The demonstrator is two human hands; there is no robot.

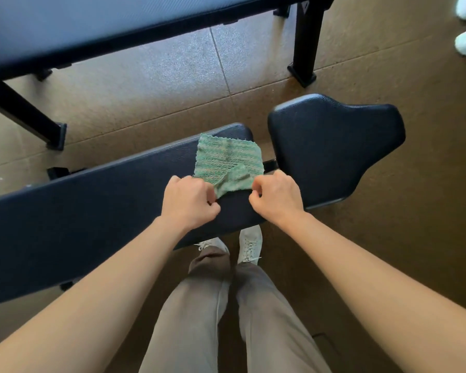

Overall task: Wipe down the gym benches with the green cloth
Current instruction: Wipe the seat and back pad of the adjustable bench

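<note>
We look down on a tan rubber floor (172,84) laid in large tiles. Across the top runs a far bench (92,25), dark blue padding on black legs. Nearer to us lies the long dark pad of the worktop (78,211). Just beside its right end, across a narrow gap, sits the wider seat pad (334,146). The green cloth (226,160) lies spread on the worktop's right end, its near edge rumpled. The left hand (190,201) has its fingers curled, pinching the cloth's near left corner. The right hand (276,196) pinches the near right corner the same way. Below the worktop's near edge we see white shoes (249,246).
</note>
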